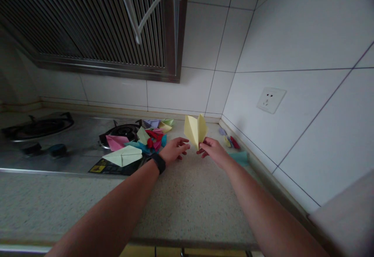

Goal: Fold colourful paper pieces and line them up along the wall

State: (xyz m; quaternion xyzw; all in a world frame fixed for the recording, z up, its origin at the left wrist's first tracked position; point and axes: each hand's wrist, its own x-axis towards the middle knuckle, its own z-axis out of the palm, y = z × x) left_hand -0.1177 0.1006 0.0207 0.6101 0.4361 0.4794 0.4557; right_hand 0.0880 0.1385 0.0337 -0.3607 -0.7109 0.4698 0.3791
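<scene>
A yellow paper airplane stands upright over the counter, its folded lower end pinched in the fingers of my right hand. Just left of it, my left hand is held with fingers apart and nothing between them, a dark watch on the wrist. Close to that hand lies a pile of folded paper pieces in several colours, with a red one among them. A pale green paper airplane and a pink one rest at the pile's left, over the stove.
A gas stove with two burners fills the left, under a range hood with a hanging white cable. By the right wall lie a teal paper sheet and small folded pieces. A socket is on the wall.
</scene>
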